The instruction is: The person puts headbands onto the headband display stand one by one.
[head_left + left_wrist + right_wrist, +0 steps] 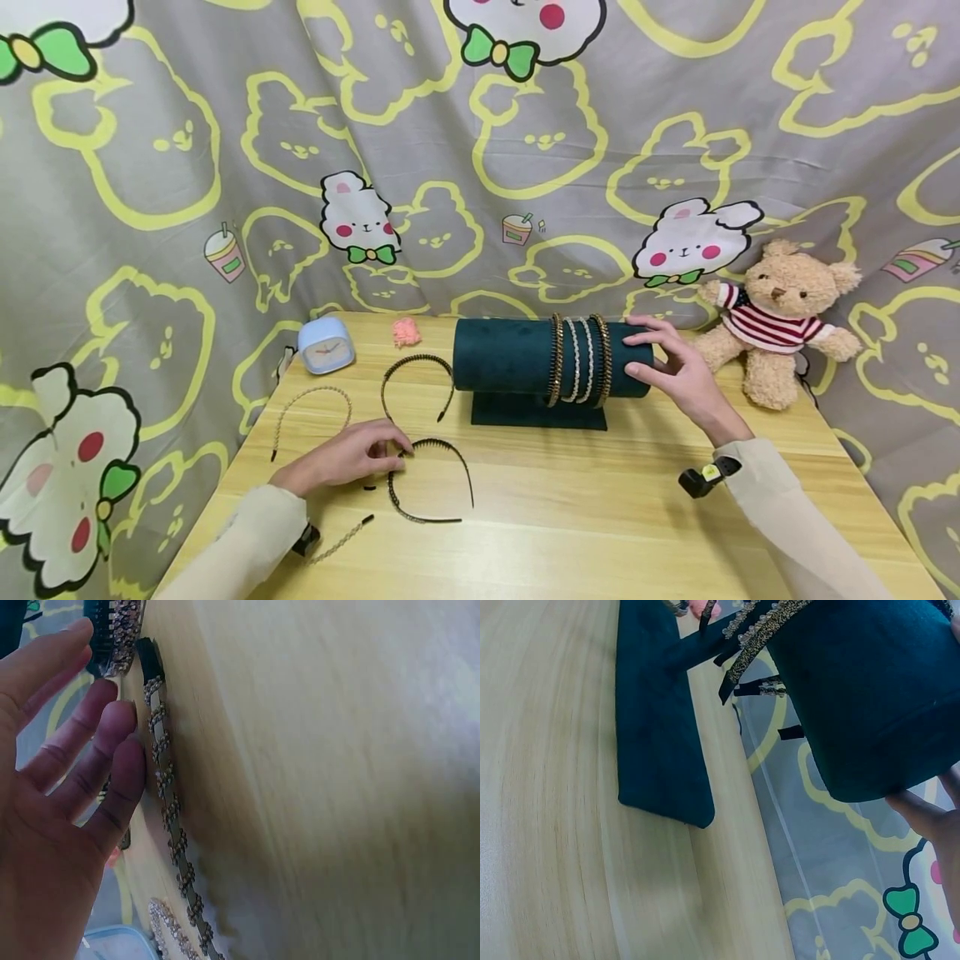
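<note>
A dark teal headband stand (502, 354), a padded roll on a flat base (656, 712), stands at the back of the table. My right hand (682, 375) grips the roll's right end, fingers over the top and thumb across the front. Several beaded headbands hang around the roll, brown-gold ones (557, 358) outside pale ones (582, 358). My left hand (360, 454) is at a dark toothed headband (442, 443), pinching its left side between thumb and index finger. In the left wrist view, the other fingers curve loosely beside a beaded headband (174, 817).
Another dark headband (416, 358) and a pale gold headband (315, 388) lie behind my left hand. A blue clock (326, 346) and a pink crumpled item (406, 332) sit at the back left. A teddy bear (780, 325) leans against the patterned curtain (420, 108) at right.
</note>
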A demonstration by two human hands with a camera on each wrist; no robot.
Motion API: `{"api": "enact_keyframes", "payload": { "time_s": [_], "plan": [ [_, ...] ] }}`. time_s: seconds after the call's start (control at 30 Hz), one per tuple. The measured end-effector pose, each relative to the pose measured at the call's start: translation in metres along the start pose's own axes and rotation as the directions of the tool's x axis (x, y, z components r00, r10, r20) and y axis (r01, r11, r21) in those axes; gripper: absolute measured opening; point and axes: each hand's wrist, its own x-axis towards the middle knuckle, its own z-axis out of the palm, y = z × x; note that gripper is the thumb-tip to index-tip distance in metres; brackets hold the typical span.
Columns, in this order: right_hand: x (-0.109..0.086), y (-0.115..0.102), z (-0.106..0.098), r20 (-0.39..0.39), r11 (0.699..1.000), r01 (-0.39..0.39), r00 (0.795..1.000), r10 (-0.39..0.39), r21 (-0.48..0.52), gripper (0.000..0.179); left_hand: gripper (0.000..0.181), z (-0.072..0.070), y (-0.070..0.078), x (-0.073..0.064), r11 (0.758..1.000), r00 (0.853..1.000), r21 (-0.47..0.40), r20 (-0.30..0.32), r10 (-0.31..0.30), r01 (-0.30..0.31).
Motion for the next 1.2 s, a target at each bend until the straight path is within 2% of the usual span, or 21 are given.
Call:
{"api": "enact_keyframes", "payload": {
  "time_s": [0.2,0.33,0.5,0.6,0.87,0.93,1.07,1.2],
  "plan": [
    [-0.001,0.0,0.0,0.003,1.0,0.004,1.0,-0.004,-0.01,0.034,0.022,0.002,0.001,0.003,0.999,1.0,0.046,0.015,0.001,-0.002],
    [-0.001,0.0,0.0,-0.001,1.0,0.004,1.0,-0.004,-0.001,0.034,0.021,0.003,0.001,0.003,0.994,0.999,0.1,-0.007,0.038,-0.037],
    [0.0,0.0,0.0,-0.002,1.0,0.005,1.0,-0.005,-0.002,0.034,0.018,0.004,0.001,0.003,0.99,0.998,0.135,-0.04,0.047,-0.041],
    [0.0,0.001,0.0,-0.002,1.0,0.004,1.0,-0.004,-0.004,0.034,0.018,0.003,0.001,0.003,0.994,0.998,0.104,-0.049,0.029,-0.023],
    [-0.002,0.002,-0.001,-0.002,1.0,0.001,1.0,-0.001,-0.012,0.035,0.021,-0.006,0.005,-0.002,0.996,0.992,-0.056,-0.102,-0.072,0.067],
    [-0.002,0.001,-0.001,-0.002,1.0,-0.003,1.0,0.003,-0.017,0.035,0.023,-0.009,0.005,-0.003,0.992,0.992,-0.099,-0.094,-0.086,0.076],
    [-0.002,0.001,-0.001,0.002,1.0,-0.012,1.0,0.012,-0.019,0.036,0.026,-0.015,0.009,-0.003,0.97,0.987,-0.195,-0.049,-0.155,0.143],
    [-0.001,0.001,0.0,0.004,1.0,-0.013,1.0,0.013,-0.018,0.036,0.023,-0.021,0.014,-0.003,0.952,0.979,-0.233,-0.015,-0.205,0.196]
  ]
}}
